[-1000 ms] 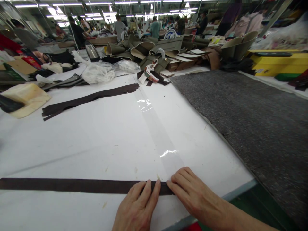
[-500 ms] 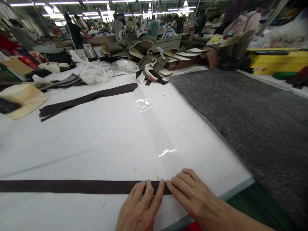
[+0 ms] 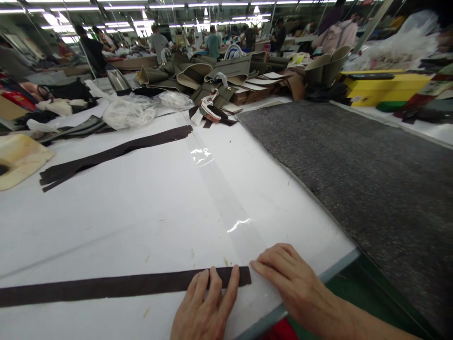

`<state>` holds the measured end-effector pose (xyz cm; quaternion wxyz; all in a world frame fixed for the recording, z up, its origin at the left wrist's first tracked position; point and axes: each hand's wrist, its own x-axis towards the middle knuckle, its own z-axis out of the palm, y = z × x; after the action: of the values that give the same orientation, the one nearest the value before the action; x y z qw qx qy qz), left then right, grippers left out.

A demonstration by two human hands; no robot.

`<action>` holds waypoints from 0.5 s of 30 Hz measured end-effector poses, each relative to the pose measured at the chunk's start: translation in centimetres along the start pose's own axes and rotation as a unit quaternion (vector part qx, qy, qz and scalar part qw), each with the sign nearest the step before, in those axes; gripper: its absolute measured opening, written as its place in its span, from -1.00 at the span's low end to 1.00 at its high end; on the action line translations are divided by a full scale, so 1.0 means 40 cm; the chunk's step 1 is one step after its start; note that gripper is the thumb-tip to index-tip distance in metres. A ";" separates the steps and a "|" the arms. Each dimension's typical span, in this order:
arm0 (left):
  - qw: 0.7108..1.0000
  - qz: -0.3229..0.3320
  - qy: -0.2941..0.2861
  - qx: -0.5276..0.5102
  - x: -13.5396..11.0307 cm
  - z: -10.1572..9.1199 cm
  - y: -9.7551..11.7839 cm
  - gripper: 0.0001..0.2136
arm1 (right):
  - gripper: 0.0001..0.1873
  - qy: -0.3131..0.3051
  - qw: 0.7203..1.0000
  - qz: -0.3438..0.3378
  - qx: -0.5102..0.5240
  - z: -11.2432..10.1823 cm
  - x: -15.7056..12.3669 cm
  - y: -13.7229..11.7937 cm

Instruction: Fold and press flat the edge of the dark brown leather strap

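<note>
A long dark brown strip [image 3: 141, 284] lies flat across the near part of the white tabletop, running out of view at the left. My left hand [image 3: 207, 302] rests on it near its right end, fingers spread and pressing down from above. Just past that squared end is my right hand [image 3: 293, 278], bent low over the table and apart from the strip. Its thumb and forefinger stretch leftward, the other fingers curl partly out of sight, and nothing shows in its grasp. Farther back lies a bundle of similar dark strips [image 3: 116, 152].
Clear tape [image 3: 219, 198] runs along the white table [image 3: 141, 217]. Dark grey matting [image 3: 354, 165] covers the right side. At the back are olive bag pieces [image 3: 226, 71], a plastic bag [image 3: 129, 111], a white-and-red tape roll [image 3: 208, 108] and a yellow box [image 3: 385, 87]. People work beyond.
My right hand has come off the strip's end and moved slightly right, leaving that end bare. My left hand stays on the strip. The strip's left part sits lower as the view shifts right.
</note>
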<state>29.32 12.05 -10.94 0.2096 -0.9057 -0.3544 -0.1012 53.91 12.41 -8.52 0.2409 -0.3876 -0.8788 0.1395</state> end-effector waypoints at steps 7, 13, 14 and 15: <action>1.000 -0.012 -0.001 -0.007 0.002 -0.014 0.008 -0.54 | -0.52 -0.025 1.000 0.010 -0.016 0.011 0.012 -0.028; 0.996 -0.067 0.048 -0.034 -0.018 -0.051 0.007 -0.59 | -0.53 0.024 0.977 -0.117 -0.180 0.038 -0.013 -0.039; 0.991 -0.093 0.090 -0.041 -0.032 -0.055 -0.005 -0.61 | -0.54 0.044 0.968 -0.143 -0.201 0.050 -0.019 -0.037; 0.984 -0.120 0.128 -0.043 -0.052 -0.060 -0.023 -0.64 | -0.59 0.062 0.961 -0.180 -0.199 0.064 -0.022 -0.033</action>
<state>27.09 10.34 -9.19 0.2006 -0.8443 -0.4262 -0.2555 52.24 10.73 -10.40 0.2343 -0.2708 -0.9274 -0.1083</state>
